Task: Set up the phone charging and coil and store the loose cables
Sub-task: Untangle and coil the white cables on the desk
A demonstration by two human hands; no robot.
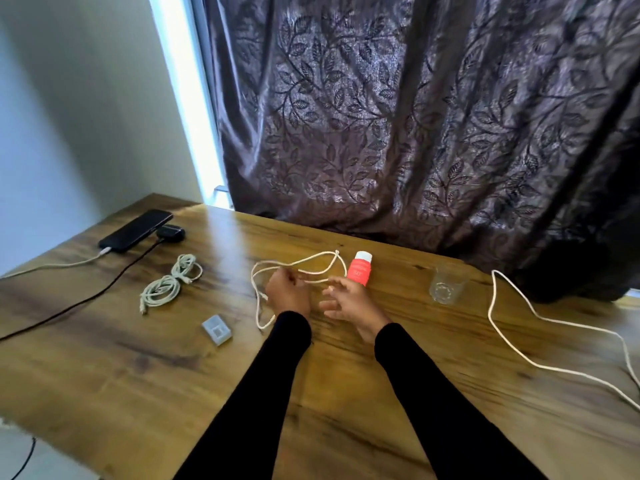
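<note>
A: Left hand pinches the cord, gathering loops just ahead of it. Right hand?

B: Fingers spread, holding nothing, beside the loops, probably to guide slack. Phone lies plugged in, far left.

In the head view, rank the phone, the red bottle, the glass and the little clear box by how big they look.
1. Phone, clearly the longest.
2. Glass and red bottle: too alike to rank.
3. Clear box, smallest, though it lies nearest the camera.
</note>
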